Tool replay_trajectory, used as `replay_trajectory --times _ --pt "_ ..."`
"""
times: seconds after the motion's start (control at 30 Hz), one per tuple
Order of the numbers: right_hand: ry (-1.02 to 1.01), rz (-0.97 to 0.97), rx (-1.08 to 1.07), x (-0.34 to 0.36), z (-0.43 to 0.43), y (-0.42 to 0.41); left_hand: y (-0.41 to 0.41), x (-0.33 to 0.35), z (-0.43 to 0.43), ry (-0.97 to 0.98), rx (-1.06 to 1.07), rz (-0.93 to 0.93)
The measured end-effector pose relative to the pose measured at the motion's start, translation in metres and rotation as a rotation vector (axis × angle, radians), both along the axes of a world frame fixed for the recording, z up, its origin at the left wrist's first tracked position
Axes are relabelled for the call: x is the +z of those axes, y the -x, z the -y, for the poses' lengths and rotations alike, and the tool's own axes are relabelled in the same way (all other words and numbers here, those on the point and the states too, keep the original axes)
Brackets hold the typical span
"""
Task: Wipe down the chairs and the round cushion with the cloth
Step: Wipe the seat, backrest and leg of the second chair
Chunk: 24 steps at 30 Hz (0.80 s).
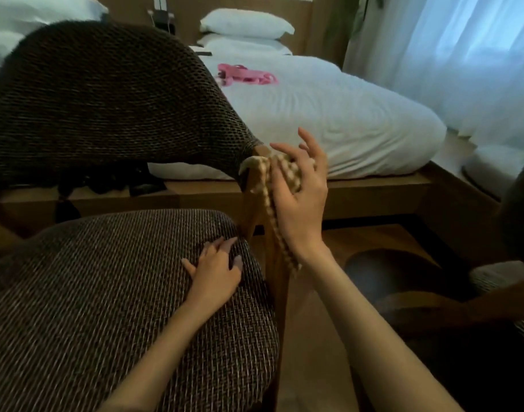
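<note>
Spreading my left hand [216,272] flat, I am resting it on the woven seat of the chair [106,292], clasping nothing. Just to its right, my right hand [302,203] is pressing the cloth [290,173] against the chair's wooden upright [254,203] with straight, splayed fingers, not curling round it. The cloth is lying under my palm, bunching at the upright's top and trailing down past my wrist. Beyond, a bed [329,114] is standing.
</note>
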State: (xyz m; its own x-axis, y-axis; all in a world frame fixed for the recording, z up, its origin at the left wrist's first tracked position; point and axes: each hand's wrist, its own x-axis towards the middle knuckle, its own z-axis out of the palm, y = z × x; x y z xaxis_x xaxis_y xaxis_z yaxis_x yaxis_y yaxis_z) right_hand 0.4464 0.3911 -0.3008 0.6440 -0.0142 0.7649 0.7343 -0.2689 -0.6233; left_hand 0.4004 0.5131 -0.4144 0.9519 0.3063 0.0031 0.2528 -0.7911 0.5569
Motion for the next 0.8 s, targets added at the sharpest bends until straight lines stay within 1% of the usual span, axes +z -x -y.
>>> replay_trajectory --times 0.07,0.17,0.2,0.27,0.33,0.37,0.4,0.47,0.57,0.67,0.8 --pt "0.119 -0.155 0.11 0.023 0.002 -0.019 -0.005 -0.001 0.0 0.02 0.012 0.003" --pt "0.476 -0.331 0.211 0.047 0.002 -0.048 -0.015 0.0 -0.002 0.048 0.035 0.031" --pt "0.572 -0.37 0.193 0.052 -0.002 -0.055 -0.018 0.0 -0.002 0.05 0.039 0.042" --pt "0.669 -0.362 0.082 0.06 -0.012 -0.062 -0.021 -0.002 -0.001 0.037 0.051 0.066" --pt "0.712 -0.256 -0.073 0.063 -0.019 -0.058 -0.021 -0.007 -0.001 0.013 0.062 0.101" --pt "0.737 -0.211 -0.121 0.061 -0.018 -0.053 -0.02 -0.01 -0.002 0.004 0.066 0.119" --pt "0.766 -0.195 -0.124 0.058 -0.014 -0.047 -0.019 -0.012 -0.003 0.006 0.069 0.141" --pt "0.822 -0.248 -0.025 0.046 -0.005 -0.034 -0.018 -0.016 -0.003 0.025 0.071 0.182" --pt "0.848 -0.354 0.105 0.034 0.005 -0.029 -0.019 -0.019 -0.002 0.016 0.079 0.207" --pt "0.898 -0.493 0.183 0.044 -0.005 -0.052 -0.021 -0.018 -0.002 -0.04 0.064 0.181" --pt "0.878 -0.614 0.221 0.056 -0.035 -0.095 -0.024 -0.018 -0.007 -0.065 0.058 0.154"
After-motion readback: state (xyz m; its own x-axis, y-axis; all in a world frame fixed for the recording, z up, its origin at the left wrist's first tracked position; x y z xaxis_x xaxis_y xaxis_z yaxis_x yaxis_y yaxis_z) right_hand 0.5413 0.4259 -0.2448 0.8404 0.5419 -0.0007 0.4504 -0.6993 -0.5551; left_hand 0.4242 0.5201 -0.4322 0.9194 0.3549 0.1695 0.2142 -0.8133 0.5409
